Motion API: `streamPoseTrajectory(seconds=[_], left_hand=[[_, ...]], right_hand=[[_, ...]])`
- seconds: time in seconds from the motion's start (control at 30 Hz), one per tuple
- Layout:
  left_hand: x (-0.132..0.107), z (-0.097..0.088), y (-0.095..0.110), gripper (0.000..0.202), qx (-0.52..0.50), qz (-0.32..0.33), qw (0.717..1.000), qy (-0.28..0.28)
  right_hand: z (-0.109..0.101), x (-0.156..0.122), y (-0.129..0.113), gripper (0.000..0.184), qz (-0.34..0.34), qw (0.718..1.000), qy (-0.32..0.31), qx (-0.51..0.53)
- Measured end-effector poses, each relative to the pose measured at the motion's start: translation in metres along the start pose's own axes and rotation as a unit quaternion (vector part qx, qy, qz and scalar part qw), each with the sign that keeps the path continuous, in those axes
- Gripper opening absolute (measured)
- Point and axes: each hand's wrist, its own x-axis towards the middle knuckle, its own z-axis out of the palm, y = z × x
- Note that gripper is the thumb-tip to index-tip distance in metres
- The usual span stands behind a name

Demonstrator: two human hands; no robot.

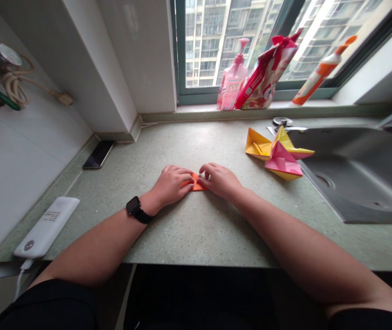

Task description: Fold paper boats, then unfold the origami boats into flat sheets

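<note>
Orange paper (199,184) lay mid-counter (199,229), between both hands. Left hand (173,183): thumb and fingers closed on its left end, probably steadying it. Right hand (221,181): fingers half-curled at the right end; pinching or just pressing, I couldn't tell. Paper boats (284,166) sat right, beside the sink (350,183), likely leaving elbow room.

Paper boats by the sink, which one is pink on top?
The front boat, yellow underneath; the left boat and the back boat are yellowish on top instead.
</note>
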Motion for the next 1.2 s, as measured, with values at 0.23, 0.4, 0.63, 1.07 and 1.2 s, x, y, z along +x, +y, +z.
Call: streamPoseTrajectory(seconds=[0.23, 0.4, 0.63, 1.07, 1.2], left_hand=[[-0.001, -0.003, 0.003, 0.013, -0.011, -0.028, 0.999, -0.038], [0.000, -0.004, 0.000, 0.012, -0.029, -0.026, 0.998, -0.050], [0.000, -0.002, -0.005, 0.013, -0.039, -0.027, 0.997, -0.055], [-0.006, -0.013, -0.026, 0.036, -0.053, -0.077, 0.986, -0.137], [-0.008, -0.020, -0.038, 0.045, -0.054, -0.082, 0.981, -0.165]], right_hand=[[-0.002, -0.002, 0.008, 0.017, -0.103, 0.995, -0.008, 0.013], [-0.003, 0.000, 0.008, 0.028, -0.095, 0.995, -0.033, 0.001], [0.000, 0.000, 0.013, 0.038, -0.098, 0.993, -0.060, 0.012], [-0.013, 0.006, 0.052, 0.092, -0.021, 0.988, -0.154, 0.001], [-0.016, 0.007, 0.064, 0.094, -0.006, 0.987, -0.162, -0.004]])
